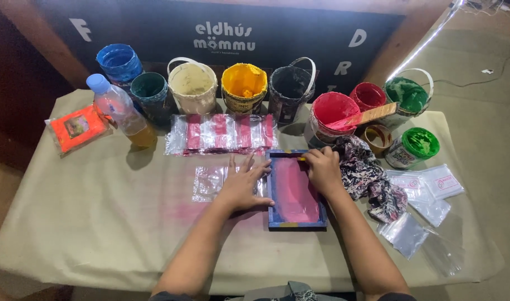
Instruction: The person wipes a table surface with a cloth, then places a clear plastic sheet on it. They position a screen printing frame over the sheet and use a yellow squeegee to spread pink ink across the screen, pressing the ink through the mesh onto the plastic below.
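Pressing my left hand (241, 187) flat, fingers spread, on the clear plastic bag (210, 183) just left of the blue-framed printing screen (295, 189) smeared pink, I grip a squeegee at the frame's far edge with my closed right hand (323, 169). If the frame slips, I judge the pink ink could smear.

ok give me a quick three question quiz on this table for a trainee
1. True or false: the left hand lies flat beside the blue frame.
2. Which hand is at the frame's top edge?
3. What lies across the red bucket: A a wooden stick, B a bottle, C a cloth?

Key: 1 true. 2 the right hand. 3 A.
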